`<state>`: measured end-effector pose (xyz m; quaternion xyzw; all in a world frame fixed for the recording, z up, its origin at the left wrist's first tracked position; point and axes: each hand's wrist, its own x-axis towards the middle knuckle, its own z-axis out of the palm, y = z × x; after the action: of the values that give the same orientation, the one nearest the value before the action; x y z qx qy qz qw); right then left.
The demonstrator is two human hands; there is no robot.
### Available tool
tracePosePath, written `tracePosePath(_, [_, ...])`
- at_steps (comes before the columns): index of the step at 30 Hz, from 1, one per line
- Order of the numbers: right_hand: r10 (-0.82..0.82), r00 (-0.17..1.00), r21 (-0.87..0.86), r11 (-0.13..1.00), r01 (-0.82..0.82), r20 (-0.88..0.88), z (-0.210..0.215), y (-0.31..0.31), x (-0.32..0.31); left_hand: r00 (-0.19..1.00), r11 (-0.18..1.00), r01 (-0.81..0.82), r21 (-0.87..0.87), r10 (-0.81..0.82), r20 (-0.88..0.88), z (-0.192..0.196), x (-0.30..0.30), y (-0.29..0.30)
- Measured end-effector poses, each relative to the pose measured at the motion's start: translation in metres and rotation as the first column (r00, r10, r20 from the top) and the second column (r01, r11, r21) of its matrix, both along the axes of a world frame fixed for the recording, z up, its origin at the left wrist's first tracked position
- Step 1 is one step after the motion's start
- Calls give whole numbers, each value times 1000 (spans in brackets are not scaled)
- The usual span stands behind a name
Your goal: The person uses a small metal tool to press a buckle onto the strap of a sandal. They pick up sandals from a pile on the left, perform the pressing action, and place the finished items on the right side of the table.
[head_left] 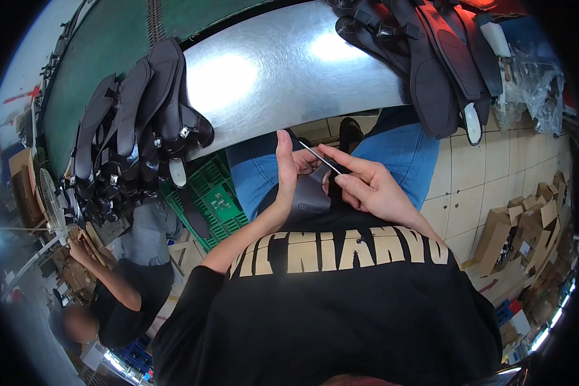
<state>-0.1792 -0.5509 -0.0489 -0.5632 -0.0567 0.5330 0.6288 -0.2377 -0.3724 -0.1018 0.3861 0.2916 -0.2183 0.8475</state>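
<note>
Over my lap, my left hand (285, 175) grips a dark sandal (311, 195), its thumb raised and its other fingers partly hidden behind the sole. The sandal's heel end points toward my body, and its straps are mostly out of sight. Between the thumb and fingers of my right hand (376, 191) is a thin metal rod-like tool (319, 156). It slants up and left, its far end close to the fingers of my left hand. Whether the tool touches the sandal, I cannot tell.
A shiny metal worktop (264, 106) lies ahead. Dark sandals are piled at its left (135, 116) and right (431, 83). A green crate (215, 199) stands below left. Another person (125, 293) works at far left. Cardboard boxes (518, 235) stand on the tiled floor at right.
</note>
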Motion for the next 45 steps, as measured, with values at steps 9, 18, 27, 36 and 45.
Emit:
tracePosePath(9, [-46,989,92,994,59,-142,-2,-1,-2,997,997,68,41,-70,40,9,-3,0])
tracePosePath(18, [-59,984,97,992,76,-170,-12,-4,-6,989,999,49,5,-49,143,7,-12,-3])
tracePosePath(27, [-46,993,53,997,53,-113,-2,2,-2,991,999,41,4,-41,127,7,-6,0])
tracePosePath(36, [-39,980,109,992,62,-196,1,2,3,987,996,-49,77,36,156,-3,-10,-4])
tracePosePath(45, [3,981,116,993,20,-195,0,-2,7,972,992,-53,118,24,232,-3,-9,-7])
